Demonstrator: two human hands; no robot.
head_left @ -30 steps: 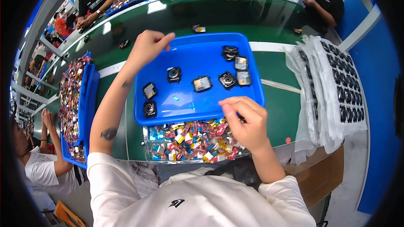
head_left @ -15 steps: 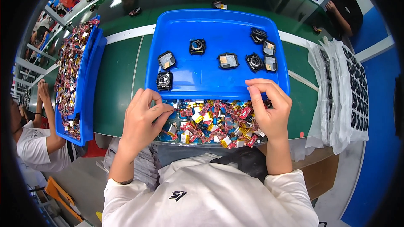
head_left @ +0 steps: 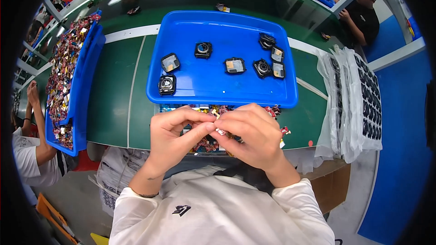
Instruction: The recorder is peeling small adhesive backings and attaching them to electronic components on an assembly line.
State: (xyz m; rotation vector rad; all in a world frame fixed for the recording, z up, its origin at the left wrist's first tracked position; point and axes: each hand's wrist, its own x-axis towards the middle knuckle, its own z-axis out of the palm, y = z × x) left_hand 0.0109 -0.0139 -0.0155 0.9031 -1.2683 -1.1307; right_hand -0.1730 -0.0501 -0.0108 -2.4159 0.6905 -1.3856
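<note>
My left hand (head_left: 175, 134) and my right hand (head_left: 252, 134) meet fingertip to fingertip over a clear container of small colourful parts (head_left: 206, 145) at the table's near edge. Together they pinch one small part (head_left: 217, 129), mostly hidden by my fingers. Just beyond them lies a blue tray (head_left: 213, 86) holding several small black square components, such as one (head_left: 167, 84) at its near left and one (head_left: 235, 66) in the middle.
A second blue tray (head_left: 81, 86) piled with colourful parts stands at the left. Stacked bags of black parts (head_left: 359, 100) lie at the right. Another person's arm (head_left: 32, 104) is at the far left, and other people work across the green table (head_left: 113, 90).
My left hand came back from the far side of the tray to the colourful parts. Both hands then drew together and now pinch one small part between them.
</note>
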